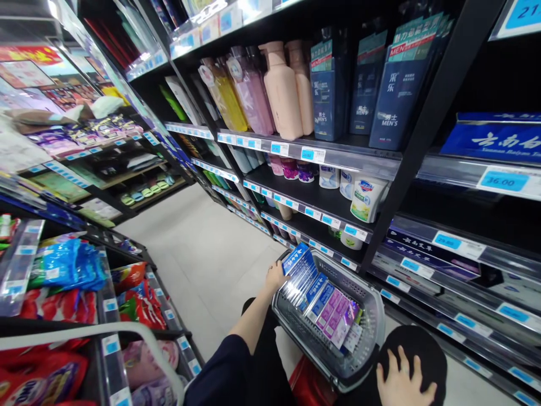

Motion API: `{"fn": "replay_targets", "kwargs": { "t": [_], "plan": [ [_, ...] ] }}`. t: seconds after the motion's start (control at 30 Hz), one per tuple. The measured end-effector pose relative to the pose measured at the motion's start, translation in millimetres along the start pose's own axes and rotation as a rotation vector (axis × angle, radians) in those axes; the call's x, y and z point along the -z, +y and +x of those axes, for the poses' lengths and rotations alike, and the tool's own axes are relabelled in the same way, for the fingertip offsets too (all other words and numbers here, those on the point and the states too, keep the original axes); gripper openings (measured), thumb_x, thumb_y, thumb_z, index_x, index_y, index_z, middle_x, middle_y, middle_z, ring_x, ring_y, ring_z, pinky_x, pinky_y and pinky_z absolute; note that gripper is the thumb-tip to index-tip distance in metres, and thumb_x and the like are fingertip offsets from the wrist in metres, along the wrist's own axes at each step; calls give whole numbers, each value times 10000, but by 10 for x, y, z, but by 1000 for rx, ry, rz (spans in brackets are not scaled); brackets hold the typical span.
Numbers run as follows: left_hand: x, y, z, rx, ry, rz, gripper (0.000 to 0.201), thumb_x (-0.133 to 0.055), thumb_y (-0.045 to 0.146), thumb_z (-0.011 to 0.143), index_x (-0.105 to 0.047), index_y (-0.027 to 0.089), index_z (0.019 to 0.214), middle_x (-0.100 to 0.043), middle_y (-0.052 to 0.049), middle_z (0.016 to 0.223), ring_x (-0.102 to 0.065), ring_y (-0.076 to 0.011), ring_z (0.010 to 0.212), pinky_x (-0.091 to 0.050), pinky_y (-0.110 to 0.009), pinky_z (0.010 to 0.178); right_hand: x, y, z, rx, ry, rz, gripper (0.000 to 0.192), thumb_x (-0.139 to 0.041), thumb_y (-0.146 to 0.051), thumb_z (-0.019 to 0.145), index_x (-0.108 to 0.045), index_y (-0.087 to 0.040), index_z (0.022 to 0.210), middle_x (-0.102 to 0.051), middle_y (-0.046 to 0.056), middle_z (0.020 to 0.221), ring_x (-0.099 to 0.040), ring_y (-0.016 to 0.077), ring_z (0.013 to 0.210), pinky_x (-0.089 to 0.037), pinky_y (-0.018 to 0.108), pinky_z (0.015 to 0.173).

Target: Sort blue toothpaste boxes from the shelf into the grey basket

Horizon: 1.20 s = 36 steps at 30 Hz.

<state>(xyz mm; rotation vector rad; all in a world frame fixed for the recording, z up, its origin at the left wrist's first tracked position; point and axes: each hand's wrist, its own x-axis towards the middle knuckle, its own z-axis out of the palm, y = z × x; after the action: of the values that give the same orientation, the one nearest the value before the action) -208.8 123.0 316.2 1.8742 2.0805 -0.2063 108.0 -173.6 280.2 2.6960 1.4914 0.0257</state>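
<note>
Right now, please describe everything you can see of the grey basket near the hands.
The grey basket looks like plastic, with slotted walls and a rounded rim. It sits tilted, low before the shelves. Inside lie flat boxes, blue ones and purple ones, packed side by side. The left hand touches its far rim beside a blue box. The right hand rests near it on a dark surface.

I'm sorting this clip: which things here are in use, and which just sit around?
In use: left hand on the blue boxes in the grey basket; right hand resting on a knee.
Around: shampoo bottles, price tags, snack bags.
</note>
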Motion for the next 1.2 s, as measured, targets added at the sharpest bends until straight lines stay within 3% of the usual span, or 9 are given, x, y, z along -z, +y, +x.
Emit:
{"fn": "replay_targets", "kwargs": {
  "t": [0.37,0.57,0.7,0.83,0.9,0.97,1.03,1.1,1.2],
  "plan": [
    [42,20,6,2,3,-13,677,-668,425,678,-390,182,1246,-508,-159,1284,-488,-342,1191,-420,-392,909,-326,65,46,-15,-30,63,378,-498,-448,745,-694,-379,1060,-564,38,1354,-443,370,1276,-281,657,956],
    [119,55,-81,2,29,-16,620,-660,397,667,-439,170,1200,-547,-172,1255,-505,-346,1179,-441,-397,883,-250,-4,48,-24,-49,12,422,-457,-413,806,-661,-310,1161,-520,61,1401,-396,375,1323,-261,673,971],
    [233,70,-147,-47,63,-35,558,-592,436,712,-461,185,1193,-560,-172,1261,-510,-356,1180,-449,-433,879,-171,-61,41,13,28,26,409,-461,-400,811,-676,-280,1137,-535,75,1384,-405,393,1317,-224,700,993],
    [300,113,-98,-34,80,-57,743,-604,456,672,-408,119,1304,-522,-242,1307,-449,-431,1225,-417,-544,916,-197,-99,38,15,127,138,376,-517,-395,785,-686,-268,1096,-556,93,1359,-400,418,1315,-198,718,1013],
    [307,174,-131,-11,189,-53,808,-541,489,720,-332,85,1387,-490,-245,1342,-406,-429,1263,-386,-553,964,-154,-54,119,-53,153,292,345,-566,-400,756,-695,-262,1045,-603,102,1298,-442,437,1272,-237,724,997],
    [299,251,-266,-6,367,-71,800,-444,500,788,-276,45,1424,-460,-250,1361,-390,-417,1270,-372,-533,989,59,51,319,-78,143,559,318,-554,-427,783,-693,-236,997,-666,120,1171,-569,407,1128,-378,657,940],
    [266,323,-489,-54,516,-109,764,-361,487,833,-261,22,1430,-451,-248,1359,-396,-410,1250,-364,-519,1001,508,188,667,20,146,866,343,-480,-453,858,-667,-205,1003,-692,120,1049,-658,312,942,-500,500,852],
    [189,366,-745,-156,555,-168,720,-326,479,846,-312,35,1412,-474,-224,1342,-409,-400,1231,-362,-508,1011,1167,316,1145,131,330,974,350,-477,-435,882,-629,-185,1075,-670,109,1066,-642,269,971,-500,424,873],
    [-9,341,-1089,-280,466,-302,611,-344,487,846,-450,131,1331,-548,-162,1285,-466,-360,1198,-393,-471,1003,2267,449,1987,213,725,777,375,-454,-390,896,-628,-104,1064,-640,160,1067,-584,282,1051,-429,445,950]
  ]
}}
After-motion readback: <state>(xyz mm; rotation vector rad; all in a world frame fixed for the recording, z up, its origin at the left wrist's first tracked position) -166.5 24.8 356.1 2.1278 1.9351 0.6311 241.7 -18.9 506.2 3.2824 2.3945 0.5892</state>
